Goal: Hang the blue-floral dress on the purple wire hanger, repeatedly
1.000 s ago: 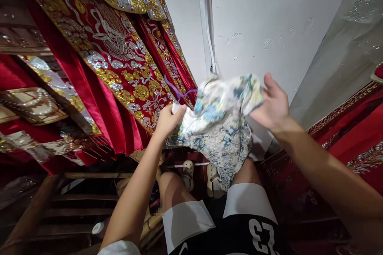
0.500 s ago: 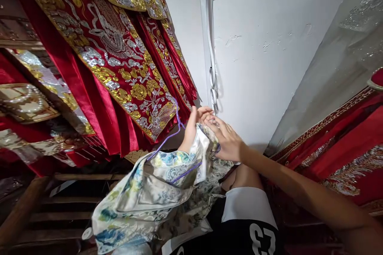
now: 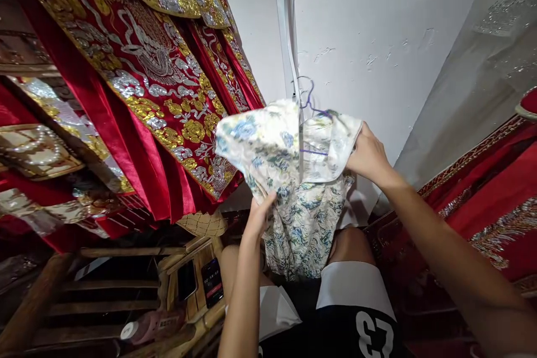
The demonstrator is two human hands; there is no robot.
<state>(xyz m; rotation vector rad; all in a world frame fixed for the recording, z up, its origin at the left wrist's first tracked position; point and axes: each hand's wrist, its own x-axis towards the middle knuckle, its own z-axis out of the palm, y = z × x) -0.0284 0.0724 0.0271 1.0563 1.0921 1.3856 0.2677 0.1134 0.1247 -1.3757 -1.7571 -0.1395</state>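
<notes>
A cream garment with a blue and green floral print (image 3: pixel 289 201) is spread upright in front of me, above my knees. A purple hanger (image 3: pixel 309 102) sits inside its neck; the hook stands up above the collar and the crossbar shows through the opening. My left hand (image 3: pixel 259 217) grips the garment's left side low down, thumb on the front and the other fingers largely hidden. At the upper right shoulder edge, my right hand (image 3: pixel 370 155) has its fingers closed on the fabric, partly behind it.
Red embroidered cloth (image 3: pixel 168 72) hangs at left, beside a white wall (image 3: pixel 361 22). More red cloth (image 3: pixel 495 196) is at right. Below left, a bamboo chair (image 3: pixel 100 285) bears a lit phone (image 3: pixel 212 282), a dark phone-like device (image 3: pixel 187 279) and a pink white-capped bottle (image 3: pixel 151 327).
The garment has swung from lying sideways at lower left to upright before me. My hands, together earlier, have moved apart to its two sides. The hanger hook now points up.
</notes>
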